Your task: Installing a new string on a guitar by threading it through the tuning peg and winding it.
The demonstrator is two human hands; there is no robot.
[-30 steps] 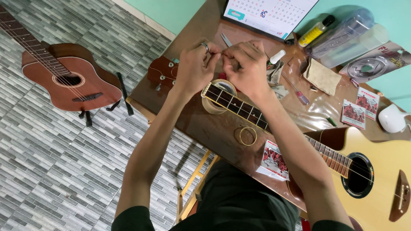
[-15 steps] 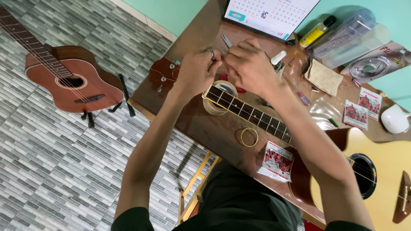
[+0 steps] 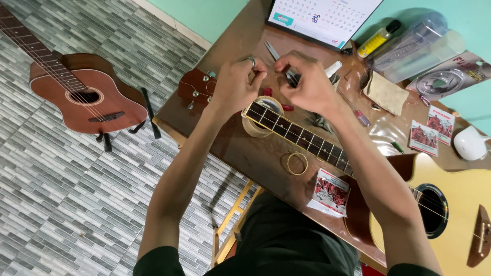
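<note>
My brown surface (image 3: 245,153) w/ guitar (image 3: 450,204), tape roll (image 3: 255,128), coiled string (image 3: 297,163), string packets (image 3: 330,191), cloth (image 3: 386,94).

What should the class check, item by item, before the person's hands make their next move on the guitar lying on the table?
1. Guitar neck propped on the tape roll: ok.
2. Both hands at the neck's upper end, left hand and right hand: ok.
3. Tool gripped firmly by the right-hand fingers: cannot tell.
4. Coiled string lying beside the neck on the table: ok.
5. String packet fully on the table: not ok, overhangs the edge.
</note>
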